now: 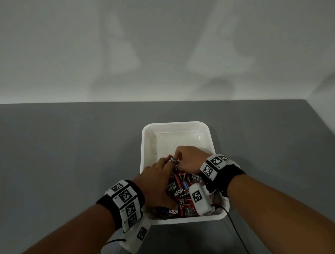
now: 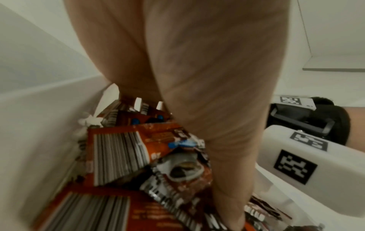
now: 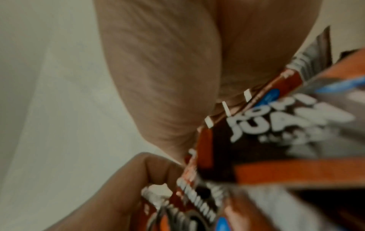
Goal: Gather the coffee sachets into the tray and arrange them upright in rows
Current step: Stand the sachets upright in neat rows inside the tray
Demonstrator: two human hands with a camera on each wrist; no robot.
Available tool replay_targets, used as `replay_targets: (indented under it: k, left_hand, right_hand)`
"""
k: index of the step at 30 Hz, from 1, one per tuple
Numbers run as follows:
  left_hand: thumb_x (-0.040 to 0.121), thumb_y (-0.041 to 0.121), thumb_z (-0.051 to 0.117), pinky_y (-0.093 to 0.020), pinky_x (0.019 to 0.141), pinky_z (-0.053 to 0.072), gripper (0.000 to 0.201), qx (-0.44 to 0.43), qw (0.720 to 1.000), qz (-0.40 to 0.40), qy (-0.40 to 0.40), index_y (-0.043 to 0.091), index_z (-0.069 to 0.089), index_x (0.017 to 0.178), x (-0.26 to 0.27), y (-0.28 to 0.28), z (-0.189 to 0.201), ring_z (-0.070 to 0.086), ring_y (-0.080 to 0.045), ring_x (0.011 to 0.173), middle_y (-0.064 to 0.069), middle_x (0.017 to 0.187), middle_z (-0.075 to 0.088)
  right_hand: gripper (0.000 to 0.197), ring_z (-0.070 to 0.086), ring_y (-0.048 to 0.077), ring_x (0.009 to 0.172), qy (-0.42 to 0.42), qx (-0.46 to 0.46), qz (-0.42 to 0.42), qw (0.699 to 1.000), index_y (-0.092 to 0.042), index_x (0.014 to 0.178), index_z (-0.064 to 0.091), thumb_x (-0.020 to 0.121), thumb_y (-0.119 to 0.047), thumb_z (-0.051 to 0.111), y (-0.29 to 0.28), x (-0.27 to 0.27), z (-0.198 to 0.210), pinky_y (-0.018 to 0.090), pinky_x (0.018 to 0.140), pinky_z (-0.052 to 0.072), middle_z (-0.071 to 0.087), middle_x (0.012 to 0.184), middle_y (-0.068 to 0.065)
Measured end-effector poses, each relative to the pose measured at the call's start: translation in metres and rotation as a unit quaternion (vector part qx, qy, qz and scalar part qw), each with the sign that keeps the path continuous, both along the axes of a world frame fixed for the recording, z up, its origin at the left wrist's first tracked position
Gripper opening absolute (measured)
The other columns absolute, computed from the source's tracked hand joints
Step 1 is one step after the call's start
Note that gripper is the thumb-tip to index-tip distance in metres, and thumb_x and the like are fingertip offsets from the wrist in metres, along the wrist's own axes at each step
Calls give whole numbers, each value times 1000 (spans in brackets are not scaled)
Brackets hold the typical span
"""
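A white tray (image 1: 144, 147) sits on the grey table, its near half filled with a loose pile of red and black coffee sachets (image 1: 181, 185). Both hands are inside it. My right hand (image 1: 189, 159) curls its fingers round an upright coffee sachet (image 1: 172, 159) at the far edge of the pile. The right wrist view shows the right hand (image 3: 158, 70) with sachets (image 3: 286, 125) pressed against the palm. My left hand (image 1: 155, 177) lies over the pile with its fingers stretched forward, the fingertips (image 3: 128, 179) touching that upright sachet. Its thumb (image 2: 227, 179) digs into the loose sachets (image 2: 118, 153).
The far half of the tray shows bare white floor (image 1: 178, 138). The tray wall (image 2: 39, 125) runs close along the left of the pile. Grey tabletop (image 1: 68, 150) spreads on both sides, with a pale wall behind. The right wrist's camera unit (image 2: 296, 164) hangs over the pile.
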State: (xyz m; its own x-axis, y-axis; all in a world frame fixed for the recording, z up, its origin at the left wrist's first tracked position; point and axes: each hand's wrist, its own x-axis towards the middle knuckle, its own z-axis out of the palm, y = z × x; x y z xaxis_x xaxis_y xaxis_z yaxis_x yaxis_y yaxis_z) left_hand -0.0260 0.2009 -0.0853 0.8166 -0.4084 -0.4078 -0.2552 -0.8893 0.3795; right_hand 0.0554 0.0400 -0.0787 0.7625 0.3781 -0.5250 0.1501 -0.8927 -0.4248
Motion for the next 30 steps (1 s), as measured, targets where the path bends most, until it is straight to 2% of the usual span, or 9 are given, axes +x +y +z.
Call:
replay_targets:
  k: [3,6,9,13,16,20,22,25,30]
  left_hand:
    - [55,66,85,-43,111,44,128,-12,1000,16,5,22,14,152,1,0,-1,43,-22,134,6,154,20]
    - [54,69,85,-50,118,34,145,36,999,-3,32,26,-5,158,6,-4,-1,31,-28,145,4,167,5]
    - [55,70,84,-51,119,30,150,95,994,-24,56,25,-13,159,13,-7,1,21,-31,150,0,169,-6]
    - [52,73,84,-51,116,35,147,114,990,-37,71,25,-4,159,23,-8,4,27,-27,145,3,167,13]
    - [49,79,79,-50,111,40,142,130,990,-45,40,24,9,159,26,-6,3,32,-24,137,3,155,31]
    - [48,87,71,-46,105,42,118,146,988,-55,19,27,39,144,23,-3,2,36,-19,121,4,130,41]
    - [49,85,72,-44,105,41,106,127,990,-54,13,26,46,133,21,-3,4,37,-16,115,7,123,40]
    - [54,82,75,-41,110,38,106,80,995,-47,30,26,41,137,16,-4,10,43,-15,120,8,129,45]
    - [50,81,78,-38,122,20,135,67,994,-67,46,28,12,155,-2,-9,17,33,-17,142,8,155,33]
  right_hand:
    - [31,63,17,103,18,33,5,999,-26,112,57,84,-23,70,-7,-4,4,39,93,55,66,110,-4]
    - [34,62,17,102,21,49,6,999,-22,118,58,86,-22,68,-13,-9,4,35,91,54,65,110,-2]
    - [43,57,19,107,0,50,3,999,-18,125,53,86,-23,70,-18,-14,3,29,89,49,59,120,2]
    - [42,63,19,104,36,88,-17,995,-19,130,47,92,-22,64,-20,-18,5,32,89,54,64,118,3]
    - [46,62,17,108,58,103,-21,993,-25,132,47,92,-36,67,-24,-21,8,37,97,53,63,122,0]
    - [103,52,15,128,85,48,68,993,-30,153,31,69,-68,78,-38,-32,20,39,109,44,48,148,-7]
    - [129,39,18,141,45,-21,143,988,-30,157,17,56,-76,81,-47,-41,18,44,120,31,37,158,-7]
    - [149,23,18,150,-9,-42,201,979,-30,159,-2,45,-79,81,-58,-54,5,45,126,17,21,165,-6]
    - [144,23,17,149,-54,-20,208,976,-33,157,-6,50,-81,78,-62,-68,-2,42,125,15,22,163,-8]
